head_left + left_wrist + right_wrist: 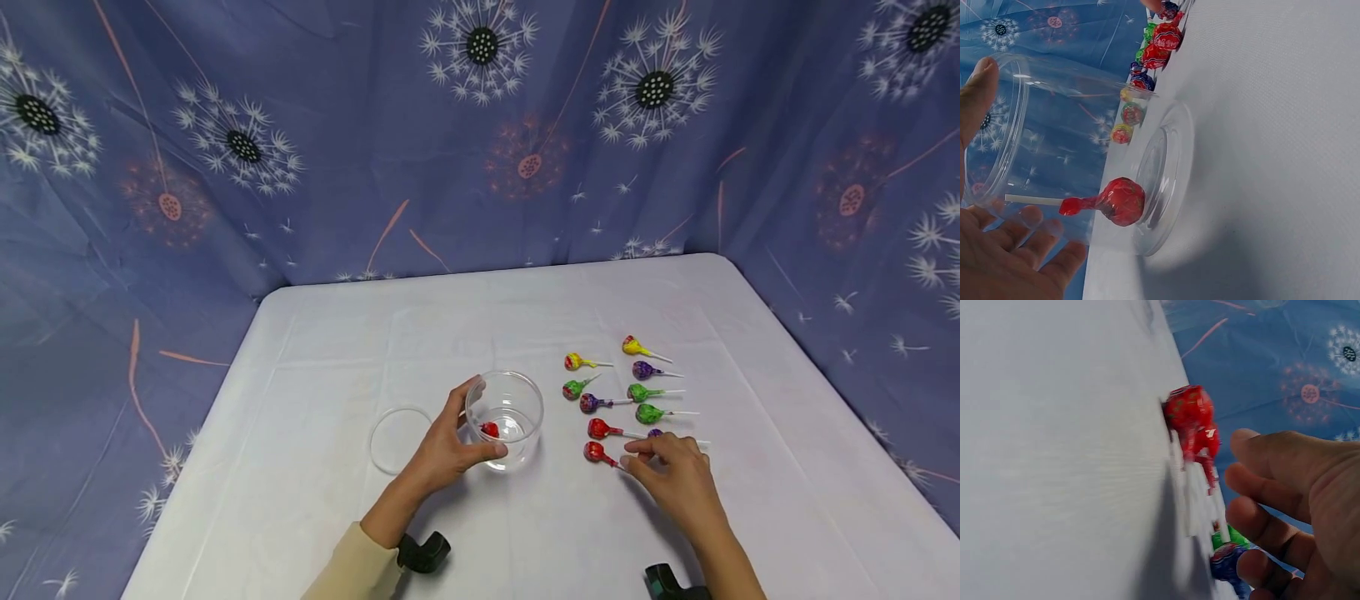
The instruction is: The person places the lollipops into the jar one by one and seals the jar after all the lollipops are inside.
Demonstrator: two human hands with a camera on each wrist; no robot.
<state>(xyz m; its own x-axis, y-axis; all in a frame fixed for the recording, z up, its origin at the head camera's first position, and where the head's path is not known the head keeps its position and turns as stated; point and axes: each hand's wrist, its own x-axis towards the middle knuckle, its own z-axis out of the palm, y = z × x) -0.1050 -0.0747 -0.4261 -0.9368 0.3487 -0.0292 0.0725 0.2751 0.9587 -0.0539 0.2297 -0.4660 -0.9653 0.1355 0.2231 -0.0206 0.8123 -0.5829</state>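
Note:
My left hand (446, 450) grips a clear plastic jar (517, 396) by its side, thumb and fingers around the wall near the rim. Inside, a red-wrapped lollipop (1124, 201) leans with its head at the jar's base and its white stick toward the mouth. Over the table on the right, my right hand (678, 477) reaches to the nearest red lollipop (595, 452), its thumb and fingers apart beside the stick. In the right wrist view this lollipop (1189, 409) lies just beyond the fingertips. A purple lollipop (655, 432) is partly hidden behind that hand.
A clear round lid (372, 442) lies left of the jar. Beyond my right hand are another red lollipop (598, 428) and several green, purple and yellow ones, including a yellow lollipop (632, 345). A white cloth (300, 375) covers the table; a blue patterned curtain (360, 167) hangs behind.

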